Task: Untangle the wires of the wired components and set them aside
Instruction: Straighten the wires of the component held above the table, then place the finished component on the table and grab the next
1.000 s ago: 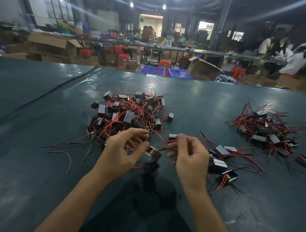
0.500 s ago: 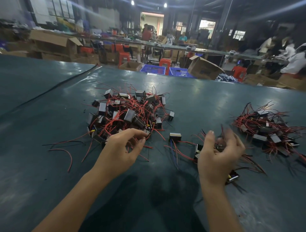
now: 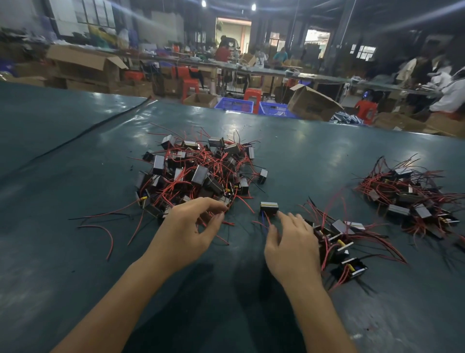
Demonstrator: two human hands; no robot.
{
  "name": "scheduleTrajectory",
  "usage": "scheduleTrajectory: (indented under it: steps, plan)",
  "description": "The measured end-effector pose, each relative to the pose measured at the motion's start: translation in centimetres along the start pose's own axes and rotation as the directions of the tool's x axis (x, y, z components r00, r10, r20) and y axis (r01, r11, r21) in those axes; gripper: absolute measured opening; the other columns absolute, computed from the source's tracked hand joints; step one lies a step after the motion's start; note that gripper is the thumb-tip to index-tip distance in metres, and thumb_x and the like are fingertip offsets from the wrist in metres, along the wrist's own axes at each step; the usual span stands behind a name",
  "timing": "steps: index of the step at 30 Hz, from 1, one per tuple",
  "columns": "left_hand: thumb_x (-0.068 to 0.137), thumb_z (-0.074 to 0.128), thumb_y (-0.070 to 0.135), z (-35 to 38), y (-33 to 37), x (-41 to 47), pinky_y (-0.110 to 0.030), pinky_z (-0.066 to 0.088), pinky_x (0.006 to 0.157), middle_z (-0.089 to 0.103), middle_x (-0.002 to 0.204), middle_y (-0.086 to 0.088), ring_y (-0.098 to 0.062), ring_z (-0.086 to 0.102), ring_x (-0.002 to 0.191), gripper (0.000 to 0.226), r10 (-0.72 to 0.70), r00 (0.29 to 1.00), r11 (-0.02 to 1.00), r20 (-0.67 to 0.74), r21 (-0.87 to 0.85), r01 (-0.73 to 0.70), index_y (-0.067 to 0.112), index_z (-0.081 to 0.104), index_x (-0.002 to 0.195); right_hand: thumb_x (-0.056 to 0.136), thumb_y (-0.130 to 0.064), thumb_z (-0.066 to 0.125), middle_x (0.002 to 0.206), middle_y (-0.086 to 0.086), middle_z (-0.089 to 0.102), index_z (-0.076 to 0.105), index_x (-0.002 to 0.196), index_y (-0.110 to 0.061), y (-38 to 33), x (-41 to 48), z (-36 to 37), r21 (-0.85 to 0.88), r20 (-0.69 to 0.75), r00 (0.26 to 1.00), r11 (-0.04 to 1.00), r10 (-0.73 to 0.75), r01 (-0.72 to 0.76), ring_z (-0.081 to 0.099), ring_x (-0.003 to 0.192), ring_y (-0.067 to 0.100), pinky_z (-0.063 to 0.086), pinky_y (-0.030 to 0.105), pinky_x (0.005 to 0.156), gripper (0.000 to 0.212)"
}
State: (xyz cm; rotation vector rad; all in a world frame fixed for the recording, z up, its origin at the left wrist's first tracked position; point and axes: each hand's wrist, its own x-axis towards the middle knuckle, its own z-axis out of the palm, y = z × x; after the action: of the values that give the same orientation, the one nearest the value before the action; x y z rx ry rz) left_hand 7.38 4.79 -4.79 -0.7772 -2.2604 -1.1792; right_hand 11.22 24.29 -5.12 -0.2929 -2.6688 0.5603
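Bench (image 3: 75,156) carries the tangled pile (image 3: 198,173), which I use as the landmark. Left hand (image 3: 191,231) is at the pile's near edge, fingers curled toward a pinch; can't tell if it grips anything. Right hand (image 3: 294,242) is right of the pile, fingers loose, holding nothing. Lone component (image 3: 269,207) sits just right of the pile's near edge, long axis left-right, just beyond the right hand. Right hand is nearer.

Dim hall; two ceiling lamps (image 3: 203,3) and a bright doorway (image 3: 233,32) far back give most light. Pale glare streaks the table (image 3: 289,141). Soft shadows spread near the left hand (image 3: 186,234) and right hand (image 3: 292,244) (both fairly sharp). The background is blurred, the edges bowed.
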Motion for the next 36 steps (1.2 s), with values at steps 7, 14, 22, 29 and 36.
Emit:
scheduleTrajectory:
  steps: [7,14,22,29,36]
  plan:
    - [0.089,0.067,0.008,0.1,0.1,-0.1,-0.023,0.051,0.069,0.067,0.088,0.014,-0.006,0.062,0.079,0.014,0.002,0.999,1.0,0.052,0.005,-0.002,0.013,0.072,0.101,0.1,-0.04,0.036,0.157,0.012,0.027,0.038,0.146,-0.021,0.4,-0.4,0.1,-0.266,0.105,0.971,0.947,0.214,-0.18,0.012,0.148,0.025,0.013,0.039,0.118,0.049]
    - [0.089,0.068,0.01,0.3,-0.2,-0.2,-0.024,0.052,0.066,0.067,0.087,0.017,-0.006,0.063,0.079,0.014,0.001,0.998,1.0,0.064,0.008,-0.001,0.016,0.072,0.101,0.098,-0.044,0.039,0.144,-0.001,0.038,0.063,0.121,-0.018,0.8,-0.2,0.4,-0.295,0.087,0.971,0.937,0.221,-0.186,0.025,0.136,0.023,0.022,0.038,0.112,0.042]
    - [0.089,0.068,0.01,0.4,-0.5,-0.2,-0.014,0.047,0.065,0.066,0.087,0.018,-0.003,0.063,0.079,0.014,0.004,0.997,1.0,0.075,0.014,-0.005,0.017,0.071,0.101,0.096,-0.04,0.047,0.138,0.002,0.037,0.062,0.118,-0.01,0.9,-0.1,0.1,-0.143,0.005,0.986,0.976,0.168,-0.166,0.034,0.133,0.025,0.023,0.039,0.114,0.039]
    - [0.089,0.066,0.014,0.7,-0.8,-0.3,-0.019,0.049,0.063,0.065,0.083,0.019,-0.003,0.061,0.076,0.012,-0.002,0.997,1.0,0.074,0.006,0.001,0.02,0.071,0.098,0.09,-0.029,0.064,0.129,0.009,0.049,0.064,0.121,-0.002,-0.4,0.3,0.3,0.179,-0.205,0.97,0.979,0.133,-0.097,0.04,0.122,0.033,0.033,0.044,0.103,0.042]
    - [0.091,0.064,0.02,1.7,-1.4,-1.1,-0.029,0.053,0.073,0.066,0.089,0.018,-0.004,0.063,0.081,0.015,-0.053,0.978,0.999,0.2,0.017,0.05,0.024,0.069,0.104,0.095,-0.037,0.054,0.138,0.007,0.045,0.055,0.132,-0.005,-1.1,5.9,1.2,0.173,-0.006,0.992,0.978,0.123,-0.12,0.037,0.128,0.031,0.033,0.042,0.105,0.049]
